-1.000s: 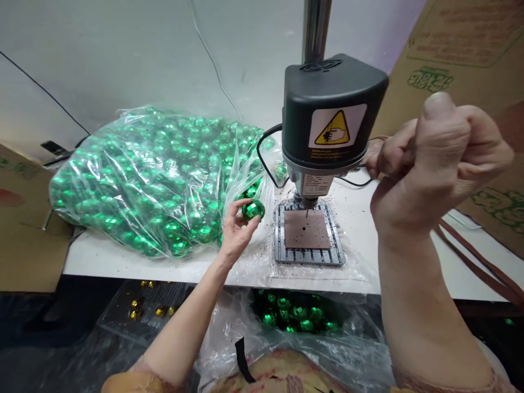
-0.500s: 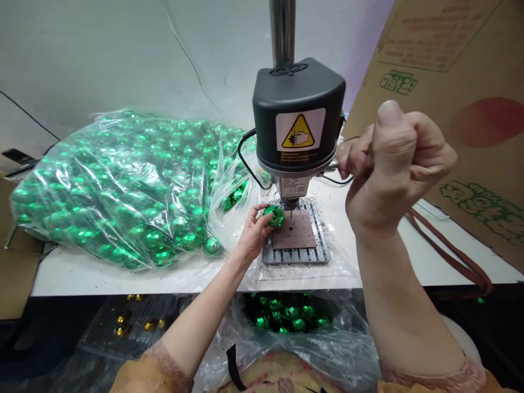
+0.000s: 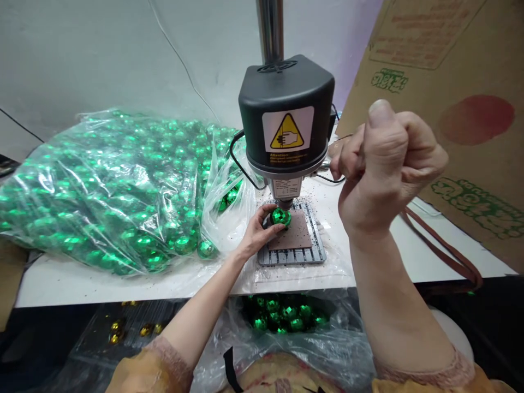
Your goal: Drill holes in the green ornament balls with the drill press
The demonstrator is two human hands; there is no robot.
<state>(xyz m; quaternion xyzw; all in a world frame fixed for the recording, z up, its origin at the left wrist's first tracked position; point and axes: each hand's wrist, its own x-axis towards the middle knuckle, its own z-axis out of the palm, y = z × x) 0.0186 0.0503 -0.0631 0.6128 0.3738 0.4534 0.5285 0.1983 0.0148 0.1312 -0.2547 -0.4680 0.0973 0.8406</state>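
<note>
Between the thumb and fingers of my left hand (image 3: 258, 232) is a shiny green faceted ball (image 3: 280, 217), held just under the chuck (image 3: 285, 203) of a small black drill press (image 3: 286, 82). Beneath the ball lies a pinkish square board (image 3: 298, 233) on the slotted metal base (image 3: 317, 250). My right hand (image 3: 391, 164) is closed in a fist around the press's feed lever (image 3: 325, 165), of which only a short metal piece shows. The drill bit is hidden behind the ball.
A big clear bag of green balls (image 3: 102, 185) fills the table's left side, one loose ball (image 3: 207, 249) beside it. Below the edge hangs another plastic bag with green balls (image 3: 286, 312). A cardboard box (image 3: 442, 60) and brown strap (image 3: 442, 248) stand right. Dark shavings litter the white table.
My left hand has brought the ball right, under the chuck, and turned it so its holed face no longer shows. My right hand keeps its grip. The whole view has shifted slightly.
</note>
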